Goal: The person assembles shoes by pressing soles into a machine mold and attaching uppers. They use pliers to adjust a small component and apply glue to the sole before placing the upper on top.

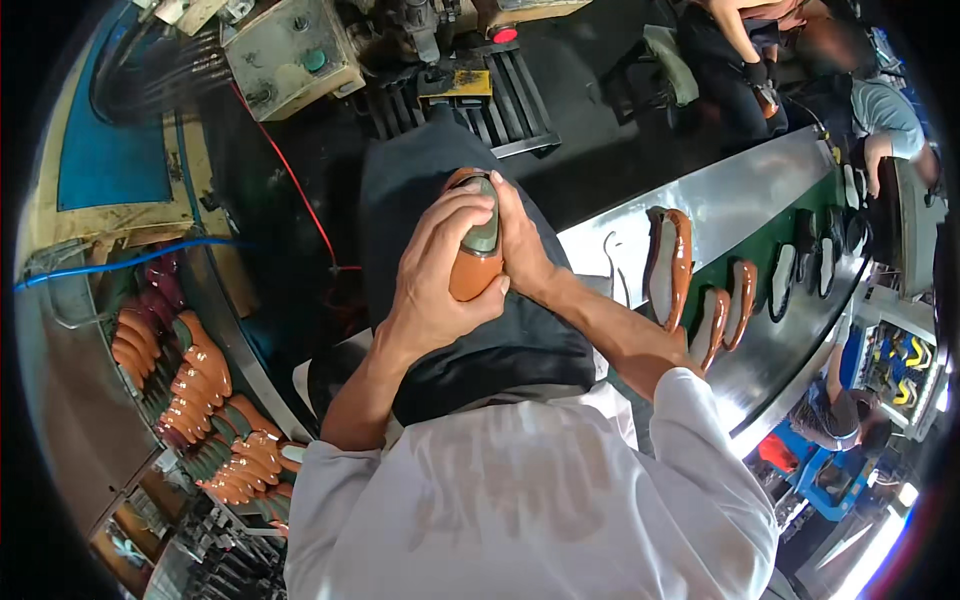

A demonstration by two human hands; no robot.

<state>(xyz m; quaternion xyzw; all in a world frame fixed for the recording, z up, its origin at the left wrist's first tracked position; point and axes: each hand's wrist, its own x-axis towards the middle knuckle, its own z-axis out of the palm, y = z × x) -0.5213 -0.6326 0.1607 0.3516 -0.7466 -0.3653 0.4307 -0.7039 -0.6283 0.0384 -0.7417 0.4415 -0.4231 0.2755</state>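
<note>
Above my lap, both hands clasp a brown shoe upper [476, 279] that is fitted over a grey-green shoe last [481, 237]. My left hand [430, 270] wraps its left side, with the fingers bent over the top and the thumb along the near end. Pressed against the right side is my right hand [524, 242], whose fingertips reach the far end. The palms hide much of the shoe's sides. Dark cloth [420, 165] covers my legs underneath it.
Brown shoe uppers on lasts [205, 365] crowd a rack at left. To the right, a metal-edged conveyor [740, 190] carries brown uppers [672, 265] and dark ones [783, 280]. Ahead stands a machine with a control box [292, 58] and red button [503, 34]. Co-workers sit beyond the conveyor.
</note>
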